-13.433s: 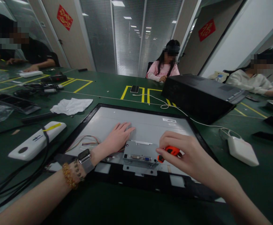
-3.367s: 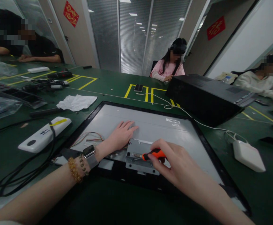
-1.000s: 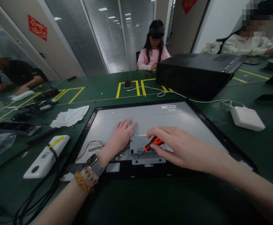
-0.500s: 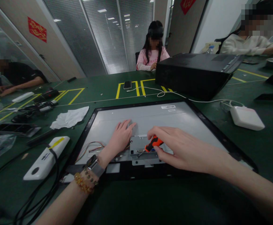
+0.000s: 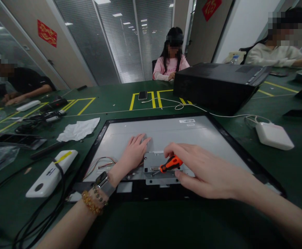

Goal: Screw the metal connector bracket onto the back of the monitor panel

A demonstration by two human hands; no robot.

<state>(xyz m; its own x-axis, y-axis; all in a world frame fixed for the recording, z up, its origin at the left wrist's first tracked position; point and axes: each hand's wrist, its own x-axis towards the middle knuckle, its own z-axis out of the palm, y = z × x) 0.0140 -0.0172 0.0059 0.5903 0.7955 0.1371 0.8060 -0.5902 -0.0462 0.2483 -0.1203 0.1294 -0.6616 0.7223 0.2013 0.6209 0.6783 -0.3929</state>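
A flat display panel (image 5: 163,133) with a grey metal back and black frame lies before me. At its near edge is a metal bracket box (image 5: 151,159) with a connector. My left hand (image 5: 134,152) rests on the panel's back, fingers stretched out, beside the bracket's left side. My right hand (image 5: 203,169) loosely holds a small orange-and-black screwdriver (image 5: 170,164) by its handle; the handle's end is partly hidden by the palm. The shaft slants down left, its tip at the bracket's front. Thin wires (image 5: 100,160) lie left of my left hand.
A white device (image 5: 52,174) and black cables (image 5: 47,221) lie left, near crumpled tissue (image 5: 79,129). A large black case (image 5: 215,86) stands behind the panel; a white power adapter (image 5: 274,135) sits right. A phone (image 5: 142,95) lies farther back. Other people sit around the table.
My right hand's thumb and index finger have spread a little apart around the screwdriver, showing more of its handle. My left hand stays in place; the view has tilted slightly.
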